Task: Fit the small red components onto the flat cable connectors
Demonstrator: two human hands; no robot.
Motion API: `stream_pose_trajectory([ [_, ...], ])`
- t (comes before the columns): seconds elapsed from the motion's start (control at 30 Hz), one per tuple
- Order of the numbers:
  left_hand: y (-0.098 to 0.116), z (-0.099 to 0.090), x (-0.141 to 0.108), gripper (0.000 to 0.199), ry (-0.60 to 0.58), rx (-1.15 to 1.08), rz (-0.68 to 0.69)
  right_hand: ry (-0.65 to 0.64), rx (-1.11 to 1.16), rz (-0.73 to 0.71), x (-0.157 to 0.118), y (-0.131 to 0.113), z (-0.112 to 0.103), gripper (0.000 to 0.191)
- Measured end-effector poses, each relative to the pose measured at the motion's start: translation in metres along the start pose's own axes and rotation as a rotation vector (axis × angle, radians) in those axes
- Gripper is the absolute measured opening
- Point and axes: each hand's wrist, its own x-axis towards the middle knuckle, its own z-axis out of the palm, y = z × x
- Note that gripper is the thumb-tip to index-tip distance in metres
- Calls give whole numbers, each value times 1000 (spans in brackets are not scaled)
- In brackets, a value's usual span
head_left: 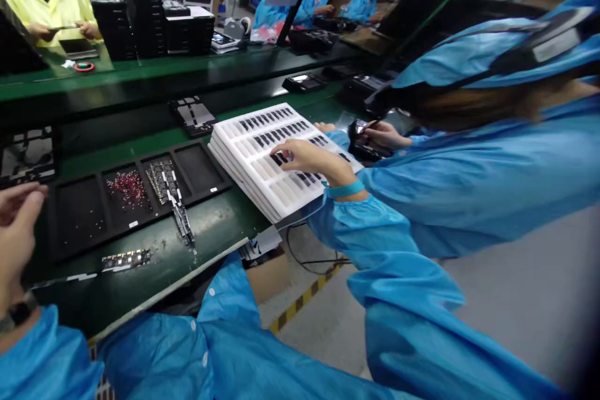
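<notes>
My right hand (304,157) is over a white foam tray (287,201) with rows of slots, on top of a stack of such trays. Its thumb and forefinger close around a small black part (278,159) at one slot. More black parts fill the upper rows; pale slots show at the left and front. At the left edge my left hand (19,222) is raised beside a black compartment tray (77,209), thumb and fingertips together. Anything between those fingertips is too small to make out. A strip of small circuit boards (126,259) lies on the green bench before me.
The black tray holds small red-and-black pieces (127,190) and circuit-board strips (162,180), one bundle (182,225) hanging over its front rim. Close on my right, a co-worker in blue (469,181) handles a black device (368,140). Device housings (193,115) lie behind the trays.
</notes>
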Motion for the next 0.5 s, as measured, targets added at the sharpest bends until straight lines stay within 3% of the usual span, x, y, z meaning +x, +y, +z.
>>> stream_pose_trajectory([
  [0.03,0,-6,-26,20,36,-10,-10,0,-25,-10,0,1,0,37],
  [0.13,-17,-16,-84,16,-69,15,-122,42,-27,-29,-6,4,-2,28],
  [0.2,-36,-21,-106,14,-150,61,-195,102,66,-8,-14,2,-8,28],
  [0.3,-60,-23,-121,15,-164,115,-218,230,351,60,-34,-9,-17,36],
  [0.4,-70,-13,-126,22,-241,106,-65,396,723,40,-54,-39,-16,42],
  [0.5,-73,9,-126,30,-456,138,187,489,877,-35,-69,-86,0,46],
])
